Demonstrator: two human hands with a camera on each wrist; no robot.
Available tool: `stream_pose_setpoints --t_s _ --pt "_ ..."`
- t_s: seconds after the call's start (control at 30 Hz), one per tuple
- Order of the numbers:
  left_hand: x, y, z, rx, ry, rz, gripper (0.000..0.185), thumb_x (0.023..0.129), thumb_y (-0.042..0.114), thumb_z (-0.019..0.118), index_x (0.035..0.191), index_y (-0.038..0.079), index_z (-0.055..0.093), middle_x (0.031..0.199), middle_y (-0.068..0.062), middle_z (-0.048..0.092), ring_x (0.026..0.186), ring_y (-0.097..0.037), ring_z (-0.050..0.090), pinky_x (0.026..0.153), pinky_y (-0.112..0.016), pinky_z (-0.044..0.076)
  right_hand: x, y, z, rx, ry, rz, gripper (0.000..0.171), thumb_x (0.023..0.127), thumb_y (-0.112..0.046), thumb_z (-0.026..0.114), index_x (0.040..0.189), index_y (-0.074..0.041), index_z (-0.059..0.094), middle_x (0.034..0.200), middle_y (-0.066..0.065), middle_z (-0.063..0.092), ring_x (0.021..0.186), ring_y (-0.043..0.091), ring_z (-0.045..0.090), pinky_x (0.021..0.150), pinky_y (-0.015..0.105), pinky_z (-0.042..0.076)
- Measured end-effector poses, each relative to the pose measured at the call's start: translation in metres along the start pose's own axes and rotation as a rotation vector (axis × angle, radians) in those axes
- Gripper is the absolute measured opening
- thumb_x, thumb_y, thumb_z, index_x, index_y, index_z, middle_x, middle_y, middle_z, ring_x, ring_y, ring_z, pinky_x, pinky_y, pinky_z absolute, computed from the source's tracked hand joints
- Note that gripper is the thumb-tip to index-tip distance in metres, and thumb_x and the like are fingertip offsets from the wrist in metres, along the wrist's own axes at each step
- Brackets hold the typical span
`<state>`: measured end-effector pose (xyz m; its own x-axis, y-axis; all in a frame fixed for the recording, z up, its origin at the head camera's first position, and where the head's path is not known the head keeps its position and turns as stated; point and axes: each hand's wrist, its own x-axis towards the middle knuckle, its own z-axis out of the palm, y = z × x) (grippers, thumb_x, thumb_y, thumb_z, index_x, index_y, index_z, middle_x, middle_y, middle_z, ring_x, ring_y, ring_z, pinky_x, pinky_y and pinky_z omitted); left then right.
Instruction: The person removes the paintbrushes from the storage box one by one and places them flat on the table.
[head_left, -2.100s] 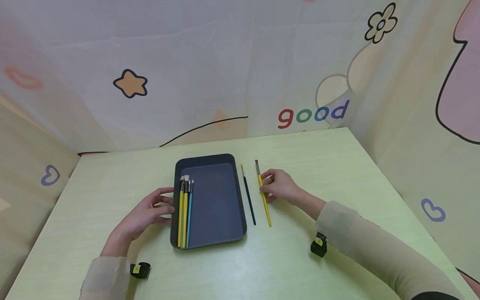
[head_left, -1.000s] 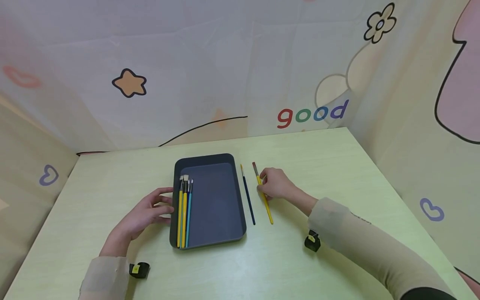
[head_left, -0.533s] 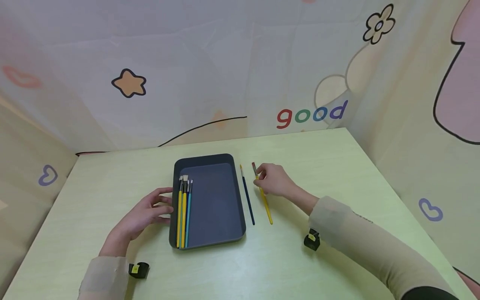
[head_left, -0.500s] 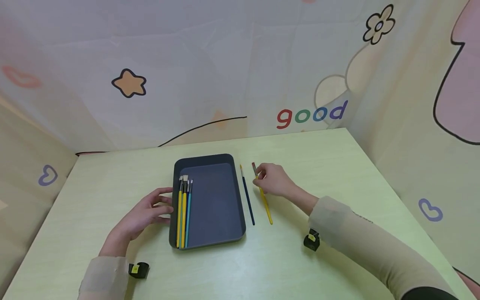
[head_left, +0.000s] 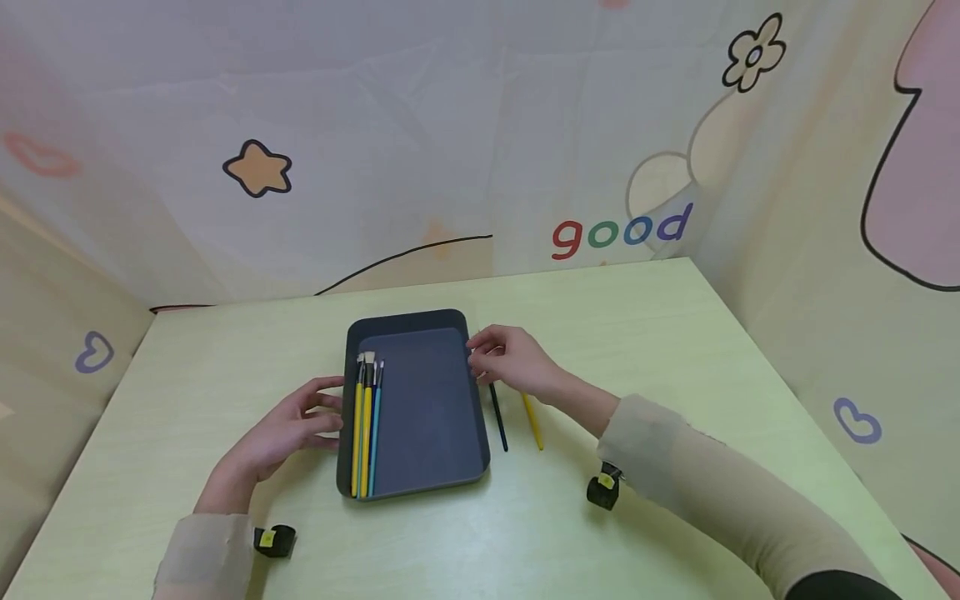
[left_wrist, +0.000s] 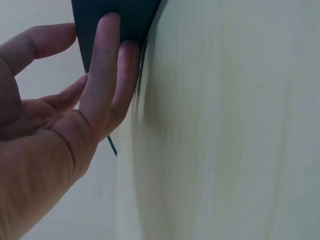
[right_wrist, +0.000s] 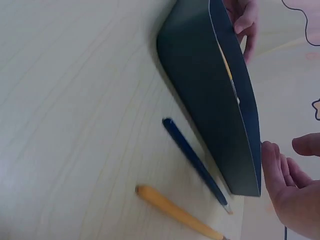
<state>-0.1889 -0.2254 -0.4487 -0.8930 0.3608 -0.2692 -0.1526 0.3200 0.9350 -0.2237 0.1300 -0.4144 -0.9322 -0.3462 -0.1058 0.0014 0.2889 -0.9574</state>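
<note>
A dark grey rectangular tray (head_left: 431,400) lies on the table, with several yellow and blue-handled paintbrushes (head_left: 367,433) along its left side. My left hand (head_left: 296,427) rests its extended fingertips against the tray's left outer wall; the left wrist view shows these fingers (left_wrist: 102,65) on the dark wall. At the right rim, toward the back, is my right hand (head_left: 513,358), holding nothing, thumb apart from its fingers. A dark blue paintbrush (right_wrist: 195,162) and a yellow paintbrush (right_wrist: 175,212) lie on the table right of the tray, their bristle ends hidden by my right hand in the head view.
The pale wooden table (head_left: 630,333) meets a printed cloth backdrop (head_left: 390,167) behind and at both sides. Small black devices (head_left: 275,542) sit at the wrists, low beside the sleeves.
My right hand has let go of the yellow brush and moved left to the tray's right rim. The yellow brush stays on the table, slightly turned. My left hand keeps its place.
</note>
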Motion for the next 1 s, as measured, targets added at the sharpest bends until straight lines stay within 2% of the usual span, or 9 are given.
stream_pose_setpoints --t_s 0.2,0.33,0.5,0.7,1.0 --pt "0.001 -0.002 -0.001 0.0 0.003 -0.006 0.069 0.099 0.007 0.062 0.158 0.004 0.028 0.138 -0.029 0.044 0.11 -0.036 0.06 0.088 -0.045 0.059 0.004 -0.005 0.015 0.198 -0.145 0.096 0.042 0.101 -0.001 0.061 0.138 0.015 0.047 0.116 0.024 0.06 0.107 0.038 0.068 0.093 0.045 0.057" --pt "0.0 -0.002 -0.001 0.0 0.002 -0.006 0.07 0.099 0.008 0.063 0.159 0.004 0.027 0.139 -0.029 0.043 0.111 -0.036 0.06 0.089 -0.045 0.059 0.005 -0.006 0.025 0.294 -0.213 0.164 0.045 0.104 -0.003 0.058 0.143 0.015 0.042 0.129 0.031 0.057 0.112 0.035 0.067 0.096 0.043 0.056" --pt "-0.001 -0.002 -0.002 0.0 -0.011 -0.002 0.073 0.097 0.007 0.063 0.16 0.005 0.026 0.14 -0.028 0.042 0.109 -0.034 0.06 0.091 -0.045 0.059 0.007 -0.007 0.04 0.345 -0.219 0.222 0.045 0.106 -0.004 0.055 0.144 0.014 0.041 0.133 0.032 0.056 0.113 0.033 0.067 0.095 0.04 0.056" --pt "-0.001 -0.004 -0.003 -0.013 -0.02 -0.002 0.074 0.096 0.006 0.063 0.16 0.006 0.025 0.14 -0.028 0.042 0.11 -0.034 0.061 0.091 -0.045 0.058 0.01 -0.005 0.06 0.355 -0.239 0.256 0.044 0.106 -0.004 0.054 0.144 0.014 0.042 0.133 0.029 0.058 0.119 0.035 0.064 0.095 0.039 0.057" --pt "-0.001 -0.004 -0.003 -0.021 -0.025 -0.011 0.076 0.096 0.006 0.064 0.161 0.006 0.024 0.14 -0.029 0.041 0.11 -0.033 0.061 0.091 -0.044 0.058 0.017 -0.006 0.086 0.42 -0.265 0.311 0.042 0.104 -0.005 0.057 0.14 0.015 0.047 0.134 0.028 0.06 0.127 0.037 0.059 0.104 0.044 0.05"
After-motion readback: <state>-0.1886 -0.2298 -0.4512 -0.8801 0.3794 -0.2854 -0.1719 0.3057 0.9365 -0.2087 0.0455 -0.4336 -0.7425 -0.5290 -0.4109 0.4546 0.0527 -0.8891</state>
